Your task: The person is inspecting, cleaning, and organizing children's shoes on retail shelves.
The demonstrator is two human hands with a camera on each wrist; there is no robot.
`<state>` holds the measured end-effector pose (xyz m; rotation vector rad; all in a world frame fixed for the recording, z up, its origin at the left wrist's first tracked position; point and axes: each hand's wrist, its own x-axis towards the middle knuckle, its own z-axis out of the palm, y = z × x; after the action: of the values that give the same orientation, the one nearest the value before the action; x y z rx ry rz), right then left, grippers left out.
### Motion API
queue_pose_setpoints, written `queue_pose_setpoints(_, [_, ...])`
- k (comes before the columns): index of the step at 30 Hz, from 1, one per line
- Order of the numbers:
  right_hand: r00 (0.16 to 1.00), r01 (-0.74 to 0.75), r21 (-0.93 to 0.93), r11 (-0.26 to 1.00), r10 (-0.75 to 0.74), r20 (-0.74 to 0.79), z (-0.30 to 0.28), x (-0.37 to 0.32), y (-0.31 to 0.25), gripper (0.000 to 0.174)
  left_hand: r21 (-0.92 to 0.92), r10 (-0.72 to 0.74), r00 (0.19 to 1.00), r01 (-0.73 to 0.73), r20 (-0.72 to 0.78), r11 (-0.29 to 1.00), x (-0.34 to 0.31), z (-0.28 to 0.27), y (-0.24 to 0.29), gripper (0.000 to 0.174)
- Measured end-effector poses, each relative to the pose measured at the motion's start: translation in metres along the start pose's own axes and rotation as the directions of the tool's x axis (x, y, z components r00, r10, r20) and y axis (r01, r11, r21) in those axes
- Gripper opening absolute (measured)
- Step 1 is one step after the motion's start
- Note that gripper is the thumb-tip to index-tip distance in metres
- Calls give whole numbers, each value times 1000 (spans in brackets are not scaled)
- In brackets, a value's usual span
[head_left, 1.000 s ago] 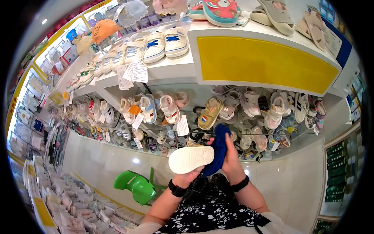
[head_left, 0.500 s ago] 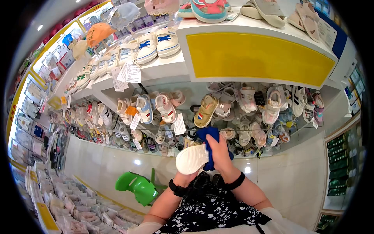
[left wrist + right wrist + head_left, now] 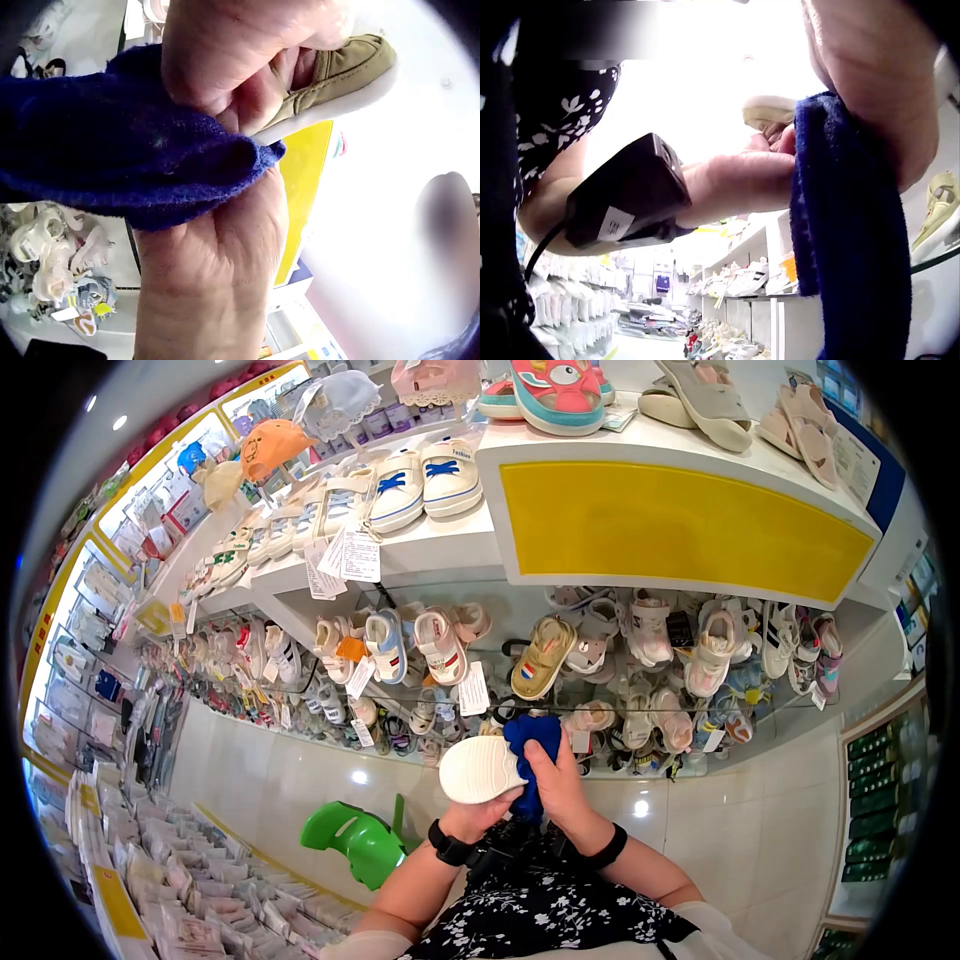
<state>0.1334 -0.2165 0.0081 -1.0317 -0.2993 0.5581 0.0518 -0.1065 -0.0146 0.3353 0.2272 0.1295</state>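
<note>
A small khaki shoe [image 3: 352, 71] with a white sole [image 3: 478, 770] is turned sole up in front of the body. My left hand [image 3: 476, 818] grips it from below, with some fingers at the shoe's opening in the left wrist view. My right hand [image 3: 560, 788] clasps a dark blue cloth [image 3: 530, 745] against the right end of the shoe, thumb on top. That end of the sole is hidden beneath the fabric. In the right wrist view the cloth [image 3: 855, 240] hangs down in a long fold.
Glass shelves ahead carry many small shoes, among them a khaki shoe [image 3: 543, 658] at the front edge. Above them is a white counter with a yellow panel [image 3: 680, 530]. A green chair [image 3: 360, 840] stands at lower left, near racks of packaged goods [image 3: 190, 870].
The blue cloth, earlier held upright beside the shoe, is now bunched over its right end. My right hand has come round with its thumb on top. The sole stays turned up in my left hand.
</note>
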Motion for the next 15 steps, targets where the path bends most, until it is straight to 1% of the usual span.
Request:
queue_pose_setpoints(1, [1000, 10, -30, 1000, -11, -29, 0, 3, 3, 39, 34, -4, 1000, 3, 15, 999, -1, 2, 3, 26])
queue_pose_setpoints(2, [997, 64, -81, 995, -68, -44, 0, 6, 4, 38, 69, -9, 999, 7, 30, 998, -1, 6, 5, 29])
queue_pose_setpoints(3, [998, 24, -124, 992, -32, -62, -3, 12, 3, 39, 180, 54, 997, -43, -55, 983, -6, 20, 2, 27])
queue_pose_setpoints(5, [975, -185, 85, 979, 194, -106, -10, 26, 5, 39, 339, -13, 987, 68, -161, 938, -2, 25, 12, 26])
queue_pose_setpoints(6, [962, -229, 158, 960, 249, -115, -14, 31, 4, 39, 586, -10, 984, 113, -176, 802, -1, 29, 17, 24])
queue_pose_setpoints(7, [972, -211, 126, 969, 222, -77, -21, 35, 3, 36, 655, 99, 982, 31, -159, 755, -3, 48, 13, 24])
queue_pose_setpoints(8, [982, -169, 46, 984, 172, -71, -29, 38, -4, 37, 700, 127, 986, -16, -107, 714, -1, 44, 20, 26])
queue_pose_setpoints(9, [990, -128, -33, 991, 126, -59, -30, 39, -22, 38, 741, 154, 986, -62, -57, 669, -2, 39, 30, 28])
queue_pose_setpoints(10, [996, -62, -211, 975, 47, -77, -33, 44, -33, 46, 841, 200, 979, -143, 43, 521, 0, 43, 42, 23])
queue_pose_setpoints(11, [970, 221, -504, 835, -240, 27, -48, 61, -25, 58, 938, 195, 979, -120, 58, 327, 5, 53, 54, 24])
queue_pose_setpoints(12, [978, 192, -622, 759, -200, 58, -44, 66, -40, 62, 983, 200, 970, -157, 136, 93, 14, 55, 63, 22])
queue_pose_setpoints(13, [984, 169, -728, 665, -159, 83, -39, 72, -54, 67, 972, 187, 959, -186, 212, -146, 23, 56, 70, 22])
queue_pose_setpoints(14, [989, 143, -818, 557, -104, 102, -35, 80, -58, 65, 914, 194, 932, -231, 306, -333, 27, 64, 73, 21])
queue_pose_setpoints(15, [992, 123, -891, 437, -52, 112, -31, 88, -61, 64, 818, 181, 898, -262, 401, -511, 30, 77, 75, 20])
